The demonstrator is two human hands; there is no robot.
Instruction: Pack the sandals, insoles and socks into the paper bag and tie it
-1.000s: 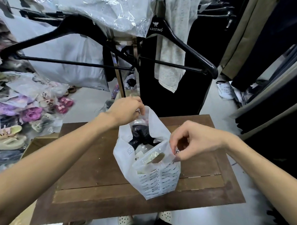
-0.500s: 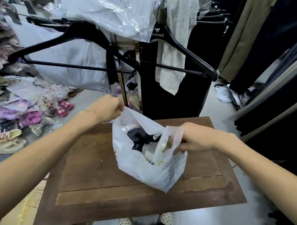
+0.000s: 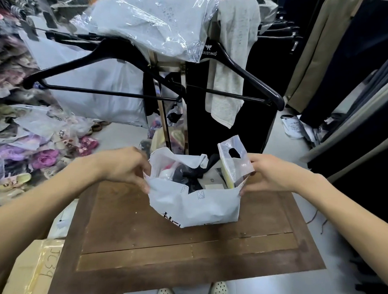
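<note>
White thin printed bag (image 3: 195, 204) on brown wooden table (image 3: 185, 252) centre, mouth open. L hand (image 3: 126, 166) & R hand (image 3: 269, 173) pinching opposite rims. Risk: flimsy rim slips/tears, contents spill before tying.

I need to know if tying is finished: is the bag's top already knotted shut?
No. The white bag gapes open on the table, each hand, left and right, holding one side apart.

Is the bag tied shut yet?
No, open. The bag gapes, items showing inside; left hand and right hand hold its sides apart.
</note>
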